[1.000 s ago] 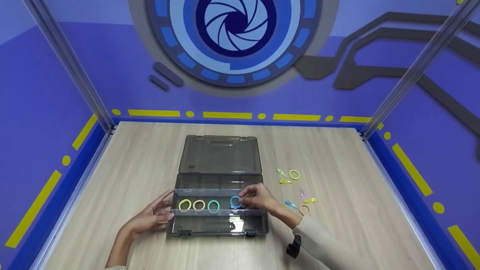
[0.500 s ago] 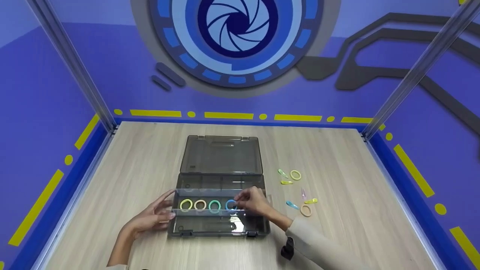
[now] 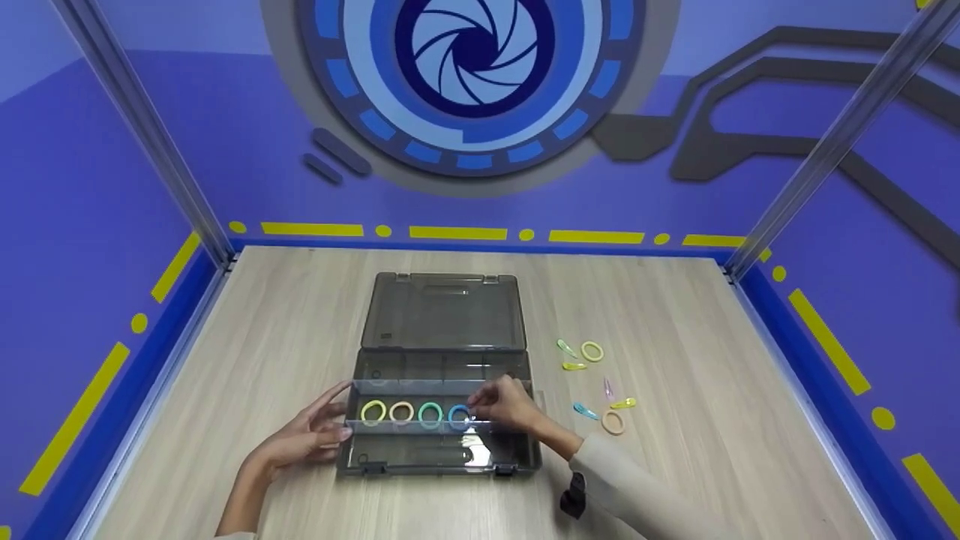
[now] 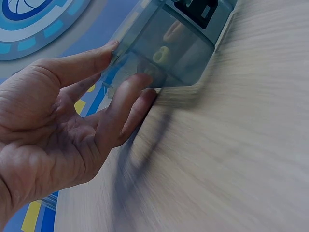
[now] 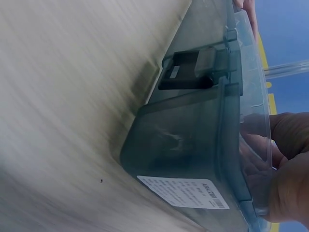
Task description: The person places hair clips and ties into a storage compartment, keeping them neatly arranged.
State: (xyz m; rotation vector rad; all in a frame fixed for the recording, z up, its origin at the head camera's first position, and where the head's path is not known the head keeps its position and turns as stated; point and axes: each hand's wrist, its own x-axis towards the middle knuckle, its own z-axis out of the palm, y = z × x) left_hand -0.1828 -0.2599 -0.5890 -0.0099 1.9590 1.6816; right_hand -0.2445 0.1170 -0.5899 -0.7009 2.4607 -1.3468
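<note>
A smoky-grey plastic organizer box (image 3: 439,454) lies with its lid (image 3: 446,311) folded back. Along its middle section stand a yellow hair tie (image 3: 361,413), a peach hair tie (image 3: 412,413), a green hair tie (image 3: 420,415) and a blue hair tie (image 3: 450,418). My right hand (image 3: 506,405) reaches over the box's right side, thumb and fingertips pinching the blue tie's right edge; in the right wrist view its fingertips are partly behind clear plastic. My left hand (image 3: 300,435) touches the box's left end with loosely extended fingers (image 4: 128,94).
Right of the box lie a yellow hair tie (image 3: 583,352), a peach hair tie (image 3: 604,422) and several snap hair clips, among them a blue clip (image 3: 586,411) and a pink clip (image 3: 608,388). Blue-purple panels enclose the wooden table (image 3: 300,300) at the back and sides.
My right hand has shifted left with the blue hair tie, which now stands close beside the green one. My left hand has kept its place at the box's end.
</note>
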